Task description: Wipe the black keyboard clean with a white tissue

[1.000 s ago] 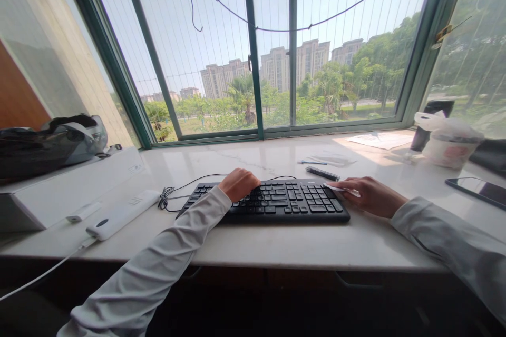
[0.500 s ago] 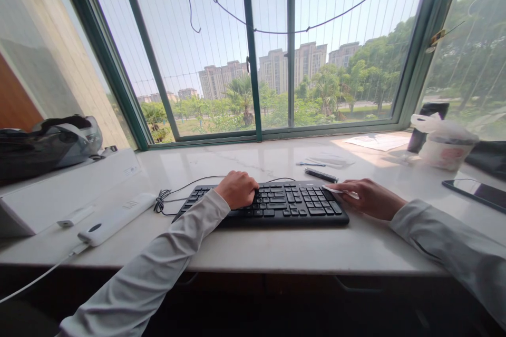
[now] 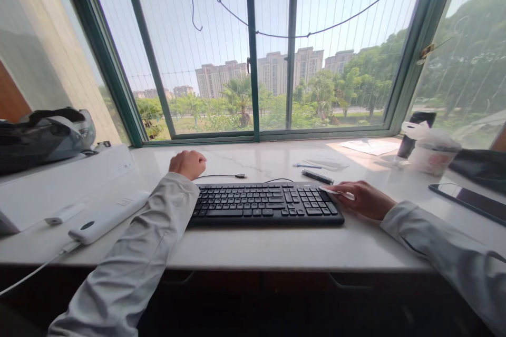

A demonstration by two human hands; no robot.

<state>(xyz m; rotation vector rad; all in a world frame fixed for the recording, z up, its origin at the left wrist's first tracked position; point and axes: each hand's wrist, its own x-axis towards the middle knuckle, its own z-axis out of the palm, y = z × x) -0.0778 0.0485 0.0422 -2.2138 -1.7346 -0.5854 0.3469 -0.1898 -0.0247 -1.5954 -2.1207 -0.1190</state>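
Note:
A black keyboard (image 3: 253, 206) lies on the white marble-patterned desk. My left hand (image 3: 187, 164) is closed in a loose fist above the desk, just behind the keyboard's left end; its fingertips are turned away, so what it holds, if anything, is hidden. A thin black cable ending in a USB plug (image 3: 240, 176) runs out from beside that hand, behind the keyboard. At the keyboard's right end, my right hand (image 3: 366, 198) pinches a folded white tissue (image 3: 343, 193) whose tip reaches over the upper right keys.
A dark pen-like stick (image 3: 317, 177) lies behind the keyboard. To the right are a phone (image 3: 470, 201) and a bagged cup (image 3: 434, 152). On the left stand a white power strip (image 3: 106, 218), a white box (image 3: 67, 184) and a dark bag (image 3: 47, 137). Windows line the back.
My left hand has lifted off the keyboard's keys and moved left and back toward the cable. The USB plug now shows. My right hand stays at the keyboard's right end with the tissue.

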